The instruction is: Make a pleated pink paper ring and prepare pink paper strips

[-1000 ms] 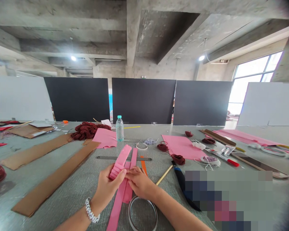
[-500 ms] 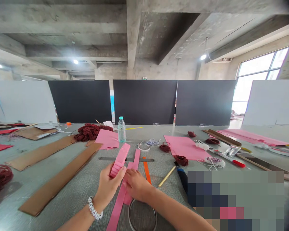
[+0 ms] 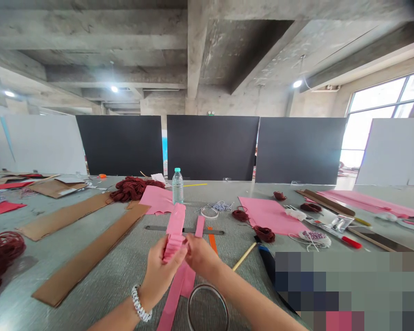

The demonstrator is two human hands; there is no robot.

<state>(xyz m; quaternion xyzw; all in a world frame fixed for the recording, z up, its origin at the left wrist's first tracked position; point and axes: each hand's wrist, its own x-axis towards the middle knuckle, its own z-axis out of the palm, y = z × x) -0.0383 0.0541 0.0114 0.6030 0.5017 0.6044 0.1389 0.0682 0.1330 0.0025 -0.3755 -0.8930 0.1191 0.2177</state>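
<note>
My left hand (image 3: pixel 158 271), with a white beaded bracelet on its wrist, grips a pink strip (image 3: pixel 176 220) folded into several narrow pleats. The far end of that strip points away from me. Thumb and fingers of my right hand (image 3: pixel 203 256) are pinched at the right edge of the pleats; the exact contact is partly hidden. Below both hands, flat pink strips (image 3: pixel 172 301) lie on the table. A metal ruler (image 3: pixel 189 230) lies crosswise behind the hands, and an orange strip (image 3: pixel 212 240) is right of them. Near my right forearm is a large ring (image 3: pixel 189 309).
Brown cardboard strips (image 3: pixel 93 253) lie at left, with dark red yarn (image 3: pixel 131 188) behind them. A water bottle (image 3: pixel 177 186) stands upright ahead. To the right are a pink sheet (image 3: pixel 271 215), a yellow stick (image 3: pixel 244 256) and a red-capped marker (image 3: pixel 351 241). Dark panels (image 3: pixel 212 147) stand behind.
My right hand has risen from beside the flat strips to the edge of the pleats. The held strip has turned more upright, and the whole view has shifted slightly.
</note>
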